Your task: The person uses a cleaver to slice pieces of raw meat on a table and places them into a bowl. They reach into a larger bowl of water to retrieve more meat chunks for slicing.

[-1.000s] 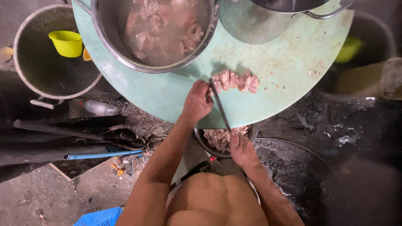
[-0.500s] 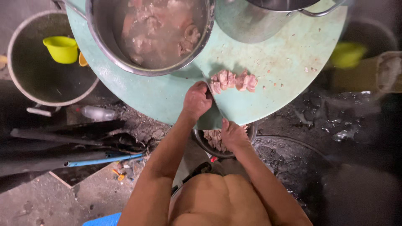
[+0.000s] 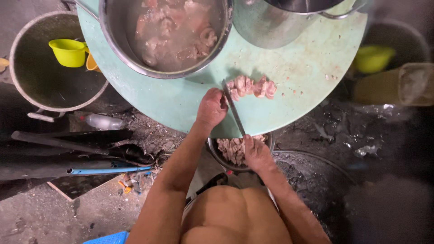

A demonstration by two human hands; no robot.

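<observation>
A round pale-green board [image 3: 181, 104] sits over dark, littered ground; the left hand [image 3: 210, 108] rests curled on it beside the strip of raw meat [image 3: 251, 86]; the right hand [image 3: 256, 151] is closed round the knife [image 3: 233, 108] handle, blade angled to the meat; a bowl of cut pieces [image 3: 230, 151] lies under the edge.

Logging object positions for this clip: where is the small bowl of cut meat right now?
In the head view, the small bowl of cut meat sits low and centre, just below the round green board's near edge, beside the right hand gripping the knife.
</observation>
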